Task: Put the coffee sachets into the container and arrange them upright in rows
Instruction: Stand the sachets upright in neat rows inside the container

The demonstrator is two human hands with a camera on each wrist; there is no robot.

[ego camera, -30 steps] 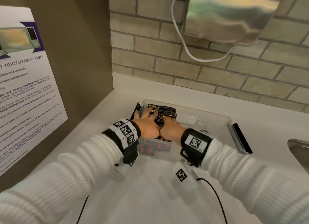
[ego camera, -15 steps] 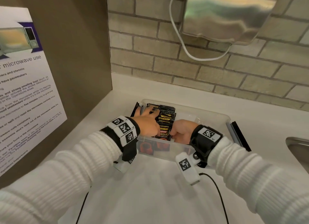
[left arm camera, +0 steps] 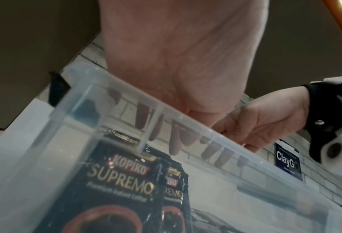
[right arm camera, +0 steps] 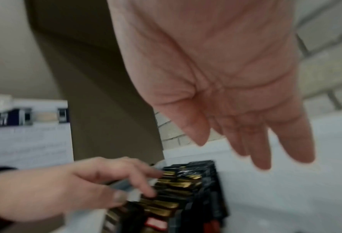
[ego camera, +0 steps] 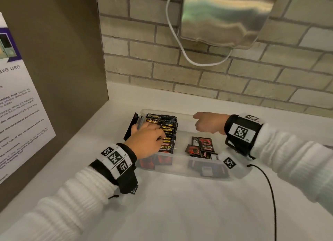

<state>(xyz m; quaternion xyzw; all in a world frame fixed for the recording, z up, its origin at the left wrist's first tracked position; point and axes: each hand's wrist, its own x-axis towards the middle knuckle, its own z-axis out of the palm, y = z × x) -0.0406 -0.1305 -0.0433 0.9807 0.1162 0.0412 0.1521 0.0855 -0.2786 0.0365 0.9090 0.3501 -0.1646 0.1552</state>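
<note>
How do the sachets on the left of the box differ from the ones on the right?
The left sachets stand upright in a tight row, steadied by the left hand; the right sachets lie flat, loose and jumbled, untouched. The left group is bigger. Both sit inside the clear container.

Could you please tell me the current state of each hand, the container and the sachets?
left hand: fingers resting on the tops of the upright sachets, gripping nothing.
right hand: empty, above the container's far side, fingers relaxed.
container: clear, lid off, on the counter.
upright sachets: standing in a row at the container's left end.
loose sachets: lying flat in a jumble at the container's right.
</note>
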